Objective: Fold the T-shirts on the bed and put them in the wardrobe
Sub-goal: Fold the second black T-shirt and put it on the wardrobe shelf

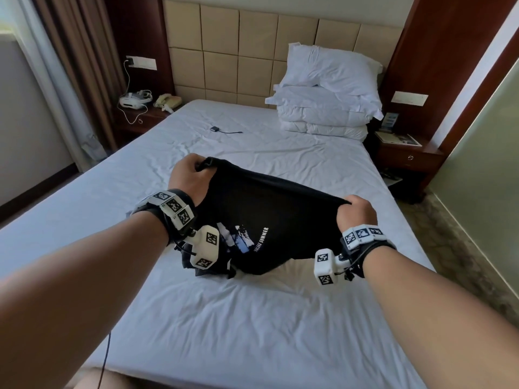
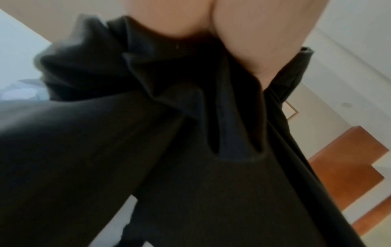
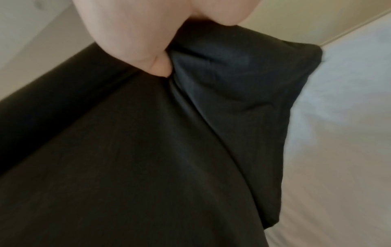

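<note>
Left hand (image 1: 191,175) & right hand (image 1: 356,211) each gripped 1 top corner of the black tee (image 1: 269,220), fists tight on cloth. Tee hung stretched btwn them above the bed (image 1: 252,318), its lower part bunched on the sheet.

Hotel bedroom in soft daylight from a window (image 1: 7,21) at far left, hung with sheer and brown curtains (image 1: 64,63). Beige padded headboard (image 1: 252,51) framed by dark red-brown wood panels (image 1: 438,60). Dark wooden nightstands on both sides, the left one (image 1: 146,115) carrying a telephone (image 1: 168,101) and a white device on a cable. Patterned carpet (image 1: 455,248) along the right, beside a pale green wall (image 1: 486,153).
</note>
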Available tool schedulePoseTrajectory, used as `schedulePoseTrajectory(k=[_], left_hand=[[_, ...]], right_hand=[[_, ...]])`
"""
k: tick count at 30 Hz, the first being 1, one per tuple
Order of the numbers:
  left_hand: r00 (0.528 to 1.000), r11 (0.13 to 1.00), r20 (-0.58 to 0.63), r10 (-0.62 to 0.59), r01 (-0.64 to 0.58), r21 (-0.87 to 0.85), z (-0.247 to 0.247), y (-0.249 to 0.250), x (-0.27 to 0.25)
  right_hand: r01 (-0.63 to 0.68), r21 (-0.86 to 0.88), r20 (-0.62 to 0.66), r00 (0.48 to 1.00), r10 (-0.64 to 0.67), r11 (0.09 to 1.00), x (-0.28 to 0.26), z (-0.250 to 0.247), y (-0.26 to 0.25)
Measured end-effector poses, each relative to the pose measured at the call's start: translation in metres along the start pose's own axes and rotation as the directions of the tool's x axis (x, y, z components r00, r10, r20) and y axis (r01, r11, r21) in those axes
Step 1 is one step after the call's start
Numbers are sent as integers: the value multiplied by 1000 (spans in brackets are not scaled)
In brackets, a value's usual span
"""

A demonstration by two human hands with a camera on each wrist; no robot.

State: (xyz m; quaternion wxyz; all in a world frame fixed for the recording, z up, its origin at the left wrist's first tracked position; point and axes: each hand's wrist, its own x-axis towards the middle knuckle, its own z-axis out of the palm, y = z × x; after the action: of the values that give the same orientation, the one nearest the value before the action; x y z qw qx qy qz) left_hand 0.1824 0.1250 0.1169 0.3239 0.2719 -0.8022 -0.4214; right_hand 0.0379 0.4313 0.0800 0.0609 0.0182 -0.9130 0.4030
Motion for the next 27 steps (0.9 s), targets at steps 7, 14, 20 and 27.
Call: schedulePoseTrajectory(k=[7,14,20,27], left_hand=[[989,955,137,48,-86,285,7,-11,4],[995,952,101,-15,-17,306,2,-15,-4],[975,994,221,16,-39,100,16,-2,-14],[909,985,405,101,-148,86,44,26,-41]], right_hand=[[-121,196,-116,983,145,973,7,-12,0],[-188,173,-132,968,212,967,9,-22,23],[-71,-296,236,961,145,952,1,1,40],[217,178,630,724,-281,960,-57,47,-21]])
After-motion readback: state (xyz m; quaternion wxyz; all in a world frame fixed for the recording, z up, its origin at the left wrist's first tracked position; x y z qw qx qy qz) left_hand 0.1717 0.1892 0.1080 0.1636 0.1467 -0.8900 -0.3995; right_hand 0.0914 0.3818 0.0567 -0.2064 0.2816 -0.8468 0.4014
